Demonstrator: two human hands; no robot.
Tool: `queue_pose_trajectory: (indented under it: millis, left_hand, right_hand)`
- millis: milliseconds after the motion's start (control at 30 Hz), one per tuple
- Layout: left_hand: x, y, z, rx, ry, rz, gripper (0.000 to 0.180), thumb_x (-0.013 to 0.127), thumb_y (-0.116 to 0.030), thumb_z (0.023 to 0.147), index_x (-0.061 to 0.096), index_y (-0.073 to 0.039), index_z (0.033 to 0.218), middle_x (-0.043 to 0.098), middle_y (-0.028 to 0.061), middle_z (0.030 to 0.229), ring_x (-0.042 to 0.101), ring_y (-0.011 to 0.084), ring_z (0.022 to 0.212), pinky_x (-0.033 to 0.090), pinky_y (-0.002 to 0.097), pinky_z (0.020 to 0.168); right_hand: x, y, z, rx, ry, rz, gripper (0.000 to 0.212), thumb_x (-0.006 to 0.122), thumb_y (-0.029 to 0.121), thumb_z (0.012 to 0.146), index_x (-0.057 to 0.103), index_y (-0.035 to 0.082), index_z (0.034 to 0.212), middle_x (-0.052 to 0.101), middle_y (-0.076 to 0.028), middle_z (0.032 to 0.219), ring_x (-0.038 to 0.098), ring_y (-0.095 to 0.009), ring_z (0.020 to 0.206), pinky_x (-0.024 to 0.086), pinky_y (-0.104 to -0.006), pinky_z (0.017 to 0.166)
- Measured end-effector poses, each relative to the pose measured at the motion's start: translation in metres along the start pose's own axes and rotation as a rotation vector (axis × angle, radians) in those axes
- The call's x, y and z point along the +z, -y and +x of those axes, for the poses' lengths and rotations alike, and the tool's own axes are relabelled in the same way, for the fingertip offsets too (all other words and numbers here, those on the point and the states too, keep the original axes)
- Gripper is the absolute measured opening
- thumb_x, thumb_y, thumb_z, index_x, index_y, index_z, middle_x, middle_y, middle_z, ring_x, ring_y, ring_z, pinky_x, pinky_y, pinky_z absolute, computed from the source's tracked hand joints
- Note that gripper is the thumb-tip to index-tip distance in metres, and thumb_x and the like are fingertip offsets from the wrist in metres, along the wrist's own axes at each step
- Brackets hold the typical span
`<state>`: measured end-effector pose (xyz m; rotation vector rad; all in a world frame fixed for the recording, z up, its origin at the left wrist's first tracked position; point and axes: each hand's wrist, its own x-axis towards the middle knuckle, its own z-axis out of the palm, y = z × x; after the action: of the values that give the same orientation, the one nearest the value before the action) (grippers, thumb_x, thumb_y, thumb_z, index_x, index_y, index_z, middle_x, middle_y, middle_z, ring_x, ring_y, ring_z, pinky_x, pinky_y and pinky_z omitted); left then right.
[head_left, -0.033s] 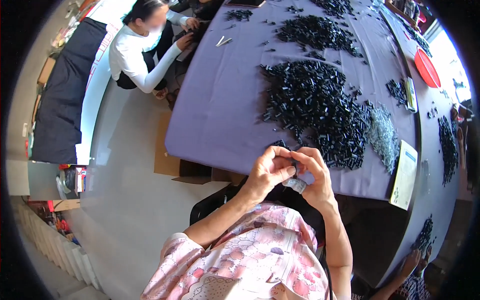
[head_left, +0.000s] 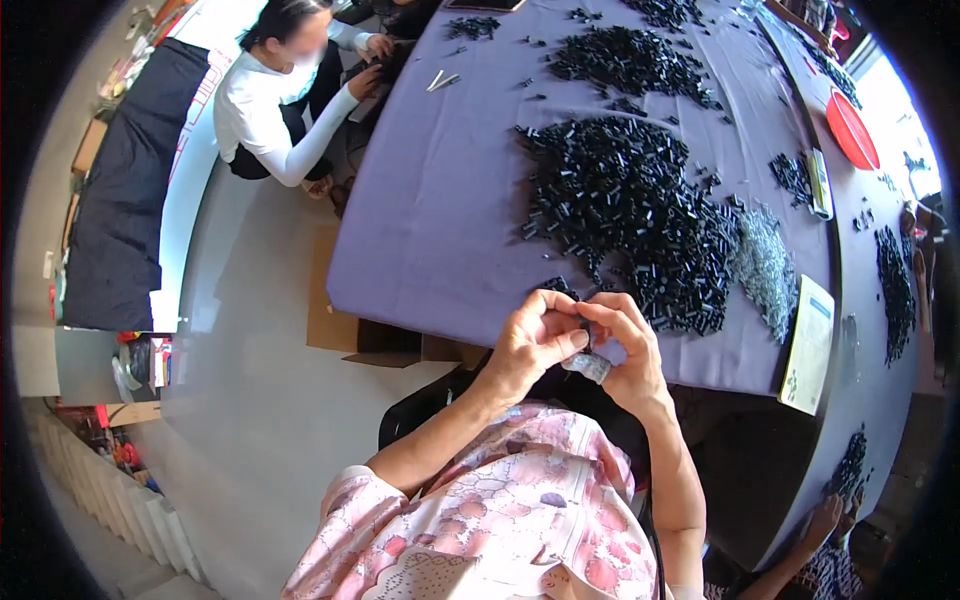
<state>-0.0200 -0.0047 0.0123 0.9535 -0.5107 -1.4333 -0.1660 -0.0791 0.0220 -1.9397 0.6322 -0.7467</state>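
My left hand [head_left: 530, 345] and my right hand [head_left: 630, 355] meet at the near edge of a purple-covered table [head_left: 430, 230]. Their thumbs and fingertips are pinched together around a small dark piece [head_left: 584, 322], mostly hidden by the fingers. A whitish, silvery wrap [head_left: 588, 368] lies against the right hand by the thumb; whether it is worn or held is unclear. Just beyond my fingers spreads a big pile of short black tube-like parts [head_left: 630, 200]. To its right lies a heap of small clear parts [head_left: 766, 262].
More black piles [head_left: 630, 65] sit farther back. A pale booklet [head_left: 808, 345] rests at the right near edge, and a red basin [head_left: 852, 130] stands beyond. Someone in white sleeves [head_left: 275, 115] sits at the left; another person's hands [head_left: 830, 520] show lower right. An open cardboard box [head_left: 335, 325] is under the table.
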Motion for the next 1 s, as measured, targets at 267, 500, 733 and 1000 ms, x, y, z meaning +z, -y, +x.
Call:
queue_pose_trajectory:
  millis: [267,500,733,1000]
  left_hand:
    - [-0.002,0.008,-0.001,-0.1,-0.001,-0.19,0.019,0.057,-0.007,0.091,0.049,-0.006,0.109,0.06,0.0032,0.089,0.058,0.0094,0.083,0.047,0.0244,0.08]
    - [-0.006,0.016,0.0,-0.196,-0.018,-0.385,0.026,0.063,-0.002,0.086,0.052,-0.009,0.11,0.063,0.0042,0.091,0.062,0.0121,0.086,0.05,0.0259,0.079]
    - [-0.006,0.02,0.003,-0.179,-0.036,-0.386,0.028,0.063,0.0,0.085,0.053,-0.008,0.109,0.064,0.005,0.091,0.063,0.0124,0.085,0.051,0.0251,0.078]
    - [-0.008,0.02,0.002,-0.173,-0.047,-0.374,0.034,0.067,-0.002,0.083,0.053,-0.006,0.114,0.063,0.0069,0.095,0.06,0.0172,0.089,0.049,0.0301,0.084]
  right_hand:
    - [0.011,-0.013,-0.008,0.006,-0.06,0.23,0.038,0.078,0.003,0.067,0.06,0.003,0.1,0.058,-0.006,0.101,0.054,-0.013,0.076,0.047,-0.0261,0.067]
    - [0.015,-0.017,-0.011,0.052,-0.084,0.454,0.038,0.078,0.003,0.068,0.059,0.004,0.101,0.054,-0.002,0.096,0.049,-0.011,0.077,0.044,-0.0229,0.07]
    - [0.018,-0.022,-0.013,0.082,-0.098,0.565,0.041,0.078,0.005,0.07,0.06,0.004,0.106,0.053,-0.003,0.1,0.049,-0.01,0.082,0.044,-0.0236,0.073]
    - [0.016,-0.021,-0.014,0.094,-0.086,0.507,0.038,0.078,0.006,0.07,0.062,0.004,0.105,0.056,-0.004,0.106,0.051,-0.011,0.088,0.044,-0.0235,0.074]
